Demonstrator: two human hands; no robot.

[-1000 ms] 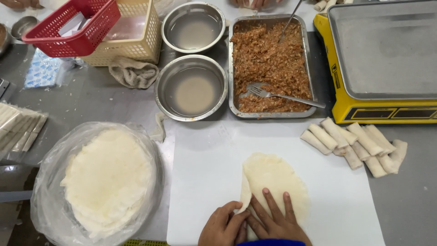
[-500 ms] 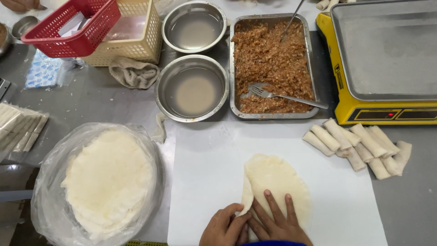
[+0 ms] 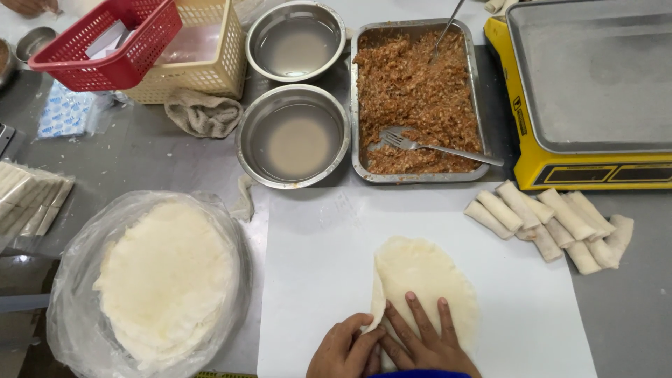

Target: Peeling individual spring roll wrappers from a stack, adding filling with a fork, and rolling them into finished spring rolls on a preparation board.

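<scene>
A round pale wrapper (image 3: 423, 276) lies on the white board (image 3: 322, 280) in front of me. My right hand (image 3: 427, 339) presses flat on its near part, fingers spread. At the wrapper's left edge, which is lifted and folded a little, my left hand (image 3: 344, 348) pinches the sheet. A metal tray of brown minced filling (image 3: 413, 84) with a fork (image 3: 437, 147) in it stands beyond the board. Several rolled spring rolls (image 3: 553, 224) lie at the board's right side.
A stack of wrappers in a plastic bag (image 3: 164, 280) sits at left. Two steel bowls of cloudy liquid (image 3: 294, 136) (image 3: 295, 42) stand behind the board. A yellow scale (image 3: 595, 91) is at right, red (image 3: 112, 38) and cream baskets (image 3: 203, 56) at back left, with a cloth (image 3: 203, 112).
My hands have barely shifted on the wrapper; its left edge stays lifted under my left fingers. Nothing else has moved.
</scene>
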